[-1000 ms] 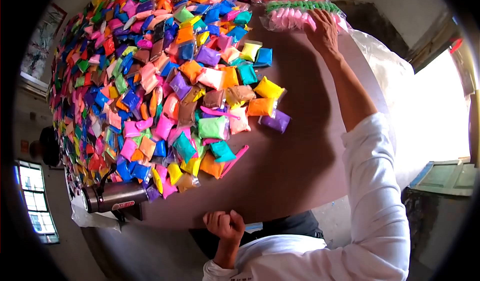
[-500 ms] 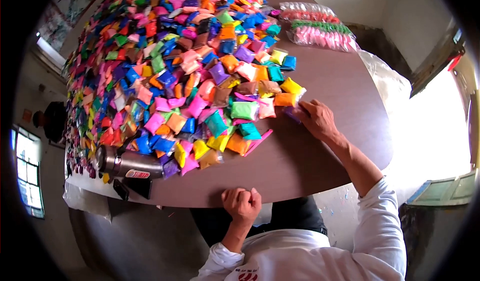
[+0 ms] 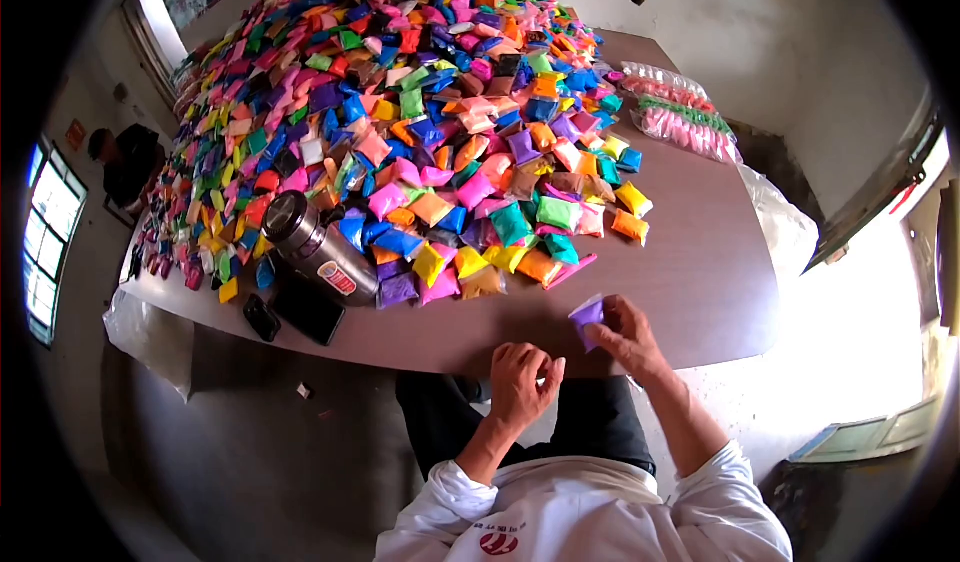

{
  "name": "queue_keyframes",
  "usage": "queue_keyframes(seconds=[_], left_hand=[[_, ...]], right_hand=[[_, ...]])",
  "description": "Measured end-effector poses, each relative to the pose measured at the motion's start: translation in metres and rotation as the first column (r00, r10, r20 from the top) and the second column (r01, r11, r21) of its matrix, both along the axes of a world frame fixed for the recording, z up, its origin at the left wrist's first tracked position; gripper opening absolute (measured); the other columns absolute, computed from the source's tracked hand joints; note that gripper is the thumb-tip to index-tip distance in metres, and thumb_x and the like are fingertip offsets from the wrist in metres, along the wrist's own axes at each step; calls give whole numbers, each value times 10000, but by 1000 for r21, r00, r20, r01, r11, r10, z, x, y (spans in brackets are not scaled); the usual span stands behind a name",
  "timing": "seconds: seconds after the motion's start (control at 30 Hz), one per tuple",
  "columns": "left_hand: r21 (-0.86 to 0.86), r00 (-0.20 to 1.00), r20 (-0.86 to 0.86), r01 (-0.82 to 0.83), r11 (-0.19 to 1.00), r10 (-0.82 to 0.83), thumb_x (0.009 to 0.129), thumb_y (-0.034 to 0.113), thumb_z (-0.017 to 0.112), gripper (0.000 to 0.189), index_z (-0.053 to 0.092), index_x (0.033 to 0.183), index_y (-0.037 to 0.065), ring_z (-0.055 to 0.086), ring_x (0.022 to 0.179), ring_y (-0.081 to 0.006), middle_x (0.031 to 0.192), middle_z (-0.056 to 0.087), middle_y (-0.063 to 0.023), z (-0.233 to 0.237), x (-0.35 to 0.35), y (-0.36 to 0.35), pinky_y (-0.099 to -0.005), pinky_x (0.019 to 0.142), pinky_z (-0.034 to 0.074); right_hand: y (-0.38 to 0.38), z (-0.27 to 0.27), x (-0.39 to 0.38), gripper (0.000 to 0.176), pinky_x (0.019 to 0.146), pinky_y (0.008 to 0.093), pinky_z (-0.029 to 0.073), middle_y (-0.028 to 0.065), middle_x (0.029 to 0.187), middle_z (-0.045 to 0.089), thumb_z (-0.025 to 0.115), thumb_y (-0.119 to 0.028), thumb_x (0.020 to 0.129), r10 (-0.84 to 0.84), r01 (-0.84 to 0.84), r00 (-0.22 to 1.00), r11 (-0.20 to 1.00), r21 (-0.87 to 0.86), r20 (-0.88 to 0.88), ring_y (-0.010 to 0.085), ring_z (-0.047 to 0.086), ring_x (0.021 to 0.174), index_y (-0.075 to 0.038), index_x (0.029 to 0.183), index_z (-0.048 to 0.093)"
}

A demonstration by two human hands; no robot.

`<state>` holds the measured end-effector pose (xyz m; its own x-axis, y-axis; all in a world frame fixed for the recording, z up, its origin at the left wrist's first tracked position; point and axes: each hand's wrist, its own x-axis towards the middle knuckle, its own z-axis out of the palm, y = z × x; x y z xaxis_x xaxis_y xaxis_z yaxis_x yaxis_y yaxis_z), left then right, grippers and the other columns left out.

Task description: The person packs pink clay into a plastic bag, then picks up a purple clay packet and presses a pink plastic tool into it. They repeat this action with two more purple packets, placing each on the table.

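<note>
My right hand holds a small purple packet with a clear plastic edge, between thumb and fingers, just above the near right part of the table. At the table's front edge, my left hand is loosely curled, thumb apart from the fingers, with nothing visible in it. Beyond both hands spreads a large heap of colourful packets. Its closest pieces include a brown packet, a pink strip and an orange packet.
A steel flask lies tilted against the heap's near left side, beside a black phone and a small dark case. Clear bags of pink and green pieces lie at the far right. Another person is at the left.
My right hand has drawn back from the heap's right edge towards me, bringing the purple packet. My left hand has loosened from a fist. The view has shifted, and the flask now appears more upright.
</note>
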<state>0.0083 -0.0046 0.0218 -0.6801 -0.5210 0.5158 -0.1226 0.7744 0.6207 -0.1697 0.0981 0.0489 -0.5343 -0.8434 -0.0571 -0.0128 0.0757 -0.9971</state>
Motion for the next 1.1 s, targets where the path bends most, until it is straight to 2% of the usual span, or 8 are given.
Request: queue_keyframes(seconds=[0.1, 0.2, 0.37, 0.57, 0.7, 0.77, 0.87, 1.1], left_hand=[[12, 998, -51, 32, 999, -31, 839, 224, 656, 200, 576, 732, 76, 579, 721, -255, 729, 590, -44, -1, 1, -3, -402, 787, 419], [13, 996, -80, 31, 999, -30, 873, 315, 633, 289, 584, 727, 70, 580, 705, -250, 716, 591, -56, -1, 2, -5, -397, 797, 427], [34, 998, -53, 34, 999, -32, 871, 326, 634, 293, 591, 742, 67, 588, 728, -252, 729, 596, -62, 3, 1, -4, -393, 799, 427], [29, 993, -115, 40, 999, -37, 868, 314, 625, 250, 629, 835, 66, 595, 733, -252, 741, 609, -60, 6, 0, -8, -392, 787, 426], [64, 994, -88, 64, 996, -59, 891, 306, 612, 265, 616, 845, 45, 589, 734, -258, 773, 616, -91, 4, 0, -8, -387, 798, 429], [14, 997, -78, 22, 1000, -21, 897, 304, 606, 268, 614, 848, 41, 587, 731, -267, 774, 615, -100, 1, -2, -7, -398, 790, 428], [37, 999, -35, 37, 999, -36, 900, 305, 600, 272, 605, 840, 40, 583, 733, -280, 775, 610, -105, 1, -2, -7, -409, 779, 426], [8, 997, -65, 37, 999, -37, 915, 339, 570, 328, 580, 790, 36, 558, 703, -291, 722, 570, -99, -4, -5, -7, -413, 747, 420]], right_hand=[[3, 6, 31, 367, 790, 281, 512, 68, 981, 609, 718, -173, 874, 70, -48, 951, 996, -81, 301, 144, 595, 919, 9, 1136, 537], [1, -2, 46, 309, 754, 260, 517, 55, 942, 611, 726, -163, 869, 95, -45, 952, 984, -173, 293, 123, 599, 868, -4, 1070, 554], [2, -2, 38, 221, 705, 242, 503, 23, 840, 613, 710, -169, 884, 83, -68, 968, 995, -73, 236, 91, 591, 782, -18, 955, 565], [-9, -5, 36, 227, 702, 240, 501, 22, 854, 618, 683, -195, 904, 268, -240, 933, 961, -141, 241, 88, 589, 793, -14, 998, 584], [-22, 10, 37, 237, 704, 246, 502, 18, 873, 623, 667, -200, 916, 199, -169, 908, 979, -112, 369, 93, 589, 801, -10, 1037, 593], [-26, 14, 30, 256, 701, 250, 501, 15, 902, 628, 659, -204, 922, 328, -317, 895, 945, -84, 302, 94, 586, 805, -11, 1077, 592], [-28, 14, 26, 230, 694, 247, 494, 14, 899, 631, 648, -192, 931, 385, -371, 885, 923, -100, 261, 83, 576, 808, -6, 1060, 608], [-23, 0, 31, 186, 642, 241, 462, -25, 821, 612, 631, -178, 943, 285, -269, 933, 958, -99, 221, 52, 527, 735, 7, 961, 631]])
